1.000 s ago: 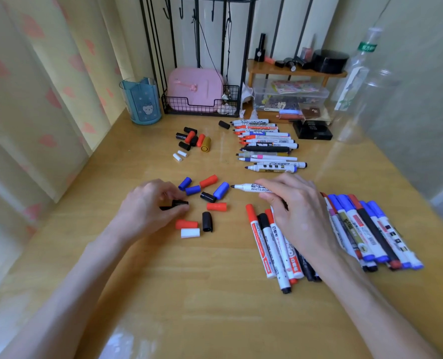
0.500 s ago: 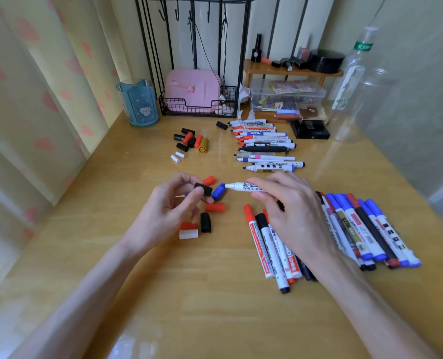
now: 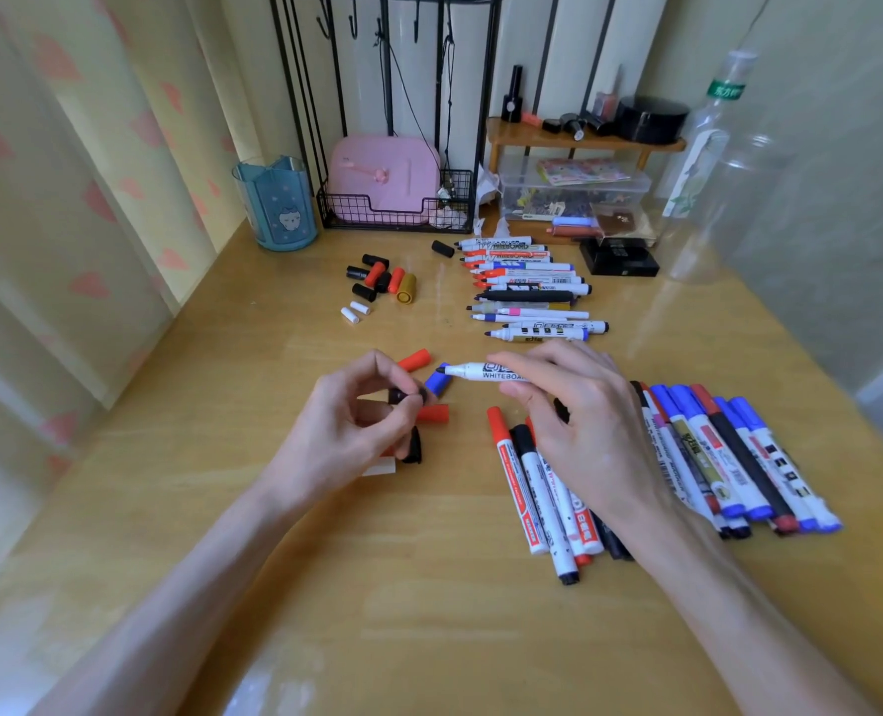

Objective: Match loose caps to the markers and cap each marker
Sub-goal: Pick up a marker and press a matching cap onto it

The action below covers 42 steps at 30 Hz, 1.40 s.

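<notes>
left hand [image 3: 346,431] pinching small black cap [image 3: 407,395] between thumb and forefinger | right hand [image 3: 578,421] gripping white WHITEBOARD marker [image 3: 480,372], bare dark tip pointing left, just short of cap | held low over wooden table [image 3: 429,612], loose red, blue, black caps [image 3: 433,413] underneath | capped markers [image 3: 728,457] beside right wrist | uncapped row [image 3: 527,294] farther back

Uncapped plastic whiteboard marker [image 3: 485,372]: white barrel, black lettering, dark tip.
Small round plastic cap [image 3: 403,396]: black.
Short tubular cap [image 3: 415,359]: red.
Stubby cap [image 3: 439,382]: blue.
Cylindrical metallic cap [image 3: 406,288]: gold.
Wooden bench [image 3: 429,612]: honey yellow, faint grain.
Translucent plastic cup [image 3: 279,209]: teal, pale cat-face print.
Fabric curtain [image 3: 67,147]: cream, pink blotches.
Rounded plastic case [image 3: 385,178]: pink.
</notes>
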Motion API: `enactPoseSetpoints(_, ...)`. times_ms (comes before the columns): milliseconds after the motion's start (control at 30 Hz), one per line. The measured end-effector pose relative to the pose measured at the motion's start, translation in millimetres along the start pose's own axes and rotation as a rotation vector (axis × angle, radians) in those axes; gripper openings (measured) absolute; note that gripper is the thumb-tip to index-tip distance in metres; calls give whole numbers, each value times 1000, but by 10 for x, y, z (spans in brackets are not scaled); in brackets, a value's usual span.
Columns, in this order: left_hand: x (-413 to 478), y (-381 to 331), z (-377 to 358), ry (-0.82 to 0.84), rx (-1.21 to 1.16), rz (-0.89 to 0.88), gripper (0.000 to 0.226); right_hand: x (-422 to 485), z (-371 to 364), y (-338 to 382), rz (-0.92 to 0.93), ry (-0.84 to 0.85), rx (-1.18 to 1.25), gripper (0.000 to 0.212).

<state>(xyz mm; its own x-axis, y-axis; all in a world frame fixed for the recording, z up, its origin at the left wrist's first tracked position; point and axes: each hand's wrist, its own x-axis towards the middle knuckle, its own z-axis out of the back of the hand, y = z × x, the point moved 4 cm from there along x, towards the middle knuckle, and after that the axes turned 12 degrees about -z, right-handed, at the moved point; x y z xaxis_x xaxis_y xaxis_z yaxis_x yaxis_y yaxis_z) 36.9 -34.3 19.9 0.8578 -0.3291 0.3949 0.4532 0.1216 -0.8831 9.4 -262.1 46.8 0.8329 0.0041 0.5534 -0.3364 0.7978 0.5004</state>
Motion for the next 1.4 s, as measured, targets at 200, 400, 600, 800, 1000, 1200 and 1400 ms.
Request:
enactPoseSetpoints(200, 12, 2, 34, 25, 149, -71, 22, -5, -19, 0, 5, 20, 2, 27)
enactPoseSetpoints(400, 19, -47, 56, 2, 279, -126, 14, -12, -27, -2, 10, 43, 4, 28)
enactPoseSetpoints(600, 16, -5, 88, -32, 311, -129, 25, -22, -32, 11, 41, 63, -22, 30)
enactPoseSetpoints(800, 1, -23, 71, 37, 520, -268, 30, -42, -51, 41, 108, 66, -109, 29)
enactPoseSetpoints(1000, -27, -90, 55, 89, 740, -348, 32, -47, -69, 41, 135, 77, -108, 29)
enactPoseSetpoints(1200, -46, -28, -21, 92, 660, -316, 39, -88, -117, 110, 136, 72, -104, 25)
enactPoseSetpoints(1400, -24, 1, -23, 67, 670, -337, 37, -120, -149, 130, 127, 58, -92, 27)
